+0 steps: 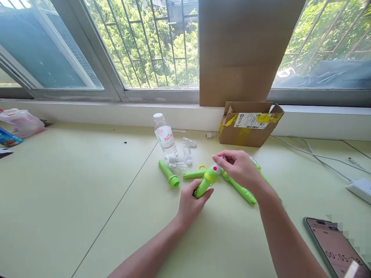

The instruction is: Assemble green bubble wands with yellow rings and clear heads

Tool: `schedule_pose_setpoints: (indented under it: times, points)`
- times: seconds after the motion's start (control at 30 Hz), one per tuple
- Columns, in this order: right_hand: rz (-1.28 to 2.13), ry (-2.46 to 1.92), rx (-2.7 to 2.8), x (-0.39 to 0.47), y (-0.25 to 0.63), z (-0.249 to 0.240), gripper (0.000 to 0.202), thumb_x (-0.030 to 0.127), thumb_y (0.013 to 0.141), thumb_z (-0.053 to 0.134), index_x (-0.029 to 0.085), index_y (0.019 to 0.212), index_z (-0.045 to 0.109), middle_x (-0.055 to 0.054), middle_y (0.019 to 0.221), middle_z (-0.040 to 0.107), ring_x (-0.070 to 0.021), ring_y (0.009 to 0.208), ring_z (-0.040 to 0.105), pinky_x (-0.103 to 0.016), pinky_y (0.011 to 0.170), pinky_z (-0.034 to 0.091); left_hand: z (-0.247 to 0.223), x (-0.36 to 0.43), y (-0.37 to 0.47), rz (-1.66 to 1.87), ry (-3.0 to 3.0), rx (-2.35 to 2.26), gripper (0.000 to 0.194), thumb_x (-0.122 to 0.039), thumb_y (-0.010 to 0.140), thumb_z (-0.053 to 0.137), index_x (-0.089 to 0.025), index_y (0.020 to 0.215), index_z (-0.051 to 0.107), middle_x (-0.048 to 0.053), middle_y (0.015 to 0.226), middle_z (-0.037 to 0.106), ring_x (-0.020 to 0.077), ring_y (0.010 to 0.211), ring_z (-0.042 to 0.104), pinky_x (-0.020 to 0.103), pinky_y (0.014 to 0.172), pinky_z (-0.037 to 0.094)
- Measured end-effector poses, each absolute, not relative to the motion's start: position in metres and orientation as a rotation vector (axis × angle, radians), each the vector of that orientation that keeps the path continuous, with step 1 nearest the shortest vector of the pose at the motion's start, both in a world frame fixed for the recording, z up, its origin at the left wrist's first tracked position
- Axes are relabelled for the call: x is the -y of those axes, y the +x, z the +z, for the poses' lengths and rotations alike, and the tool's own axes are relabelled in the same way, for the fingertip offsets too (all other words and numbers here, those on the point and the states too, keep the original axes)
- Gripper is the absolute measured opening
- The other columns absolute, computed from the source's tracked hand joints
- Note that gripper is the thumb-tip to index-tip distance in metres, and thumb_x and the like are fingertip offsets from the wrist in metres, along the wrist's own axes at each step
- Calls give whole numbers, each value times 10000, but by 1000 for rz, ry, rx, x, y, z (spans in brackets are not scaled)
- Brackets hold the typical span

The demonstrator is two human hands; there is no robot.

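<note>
My left hand (pixel 193 199) is wrapped around the green handle of a toy light stick (pixel 205 186), which tilts up to the right. Below its white head with a red button, yellow and green rings circle the handle. My right hand (pixel 239 166) has its fingers closed at the top of the white head; the fingertips partly hide that end. To the left lies a loose green handle (pixel 169 174) with a threaded open end. Behind my hands is another green piece (pixel 193 175) beside a yellow ring (pixel 202 167). More green sticks (pixel 242 192) lie under my right hand.
Several clear plastic tubes (pixel 188 155) lie beside an upright water bottle (pixel 165 137). An opened cardboard box (pixel 246 133) stands by the window sill. White cables (pixel 315 154), a power strip (pixel 361 189) and a phone (pixel 333 243) with a timer are at right; a plastic bag (pixel 24 121) is far left.
</note>
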State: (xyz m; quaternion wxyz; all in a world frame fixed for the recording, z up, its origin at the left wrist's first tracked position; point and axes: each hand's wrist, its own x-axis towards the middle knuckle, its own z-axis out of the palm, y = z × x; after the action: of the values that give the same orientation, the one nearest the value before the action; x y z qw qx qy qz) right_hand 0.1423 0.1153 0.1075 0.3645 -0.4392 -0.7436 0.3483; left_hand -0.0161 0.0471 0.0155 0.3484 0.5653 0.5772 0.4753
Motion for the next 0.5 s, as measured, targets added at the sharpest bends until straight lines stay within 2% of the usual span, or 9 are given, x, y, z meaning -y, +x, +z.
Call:
schedule_pose_setpoints:
  times: [0.1,0.17,0.37,0.5]
  points:
    - [1075,-1102,1936,-115,152,113,297,426,837,560,175,912,699,-3,634,576,-121,520,484,-228,443,371,18,-46,-17,1215,1440,-1430,221,-387,780,639,-172,773,589,-44,609,416,92,550,328,210,503,279]
    - [1143,-1103,1945,-116,158,114,297,421,832,576,176,940,702,-3,630,582,-129,534,504,-232,454,386,19,-45,-17,1203,1443,-1384,231,-386,813,606,-168,746,567,-46,598,386,87,544,314,212,498,264]
    - [1048,-1233,1959,-121,160,108,406,550,783,608,176,627,637,41,504,415,-89,457,339,-224,387,229,19,-44,-17,1178,1483,-1400,260,-384,848,571,-167,711,534,-49,582,345,82,531,292,220,492,240]
    - [950,-1208,1964,-119,158,111,443,590,798,570,179,660,659,21,535,476,-100,478,401,-221,391,257,15,-44,-17,1182,1488,-1380,279,-405,876,534,-179,720,483,-53,585,337,86,526,298,227,493,247]
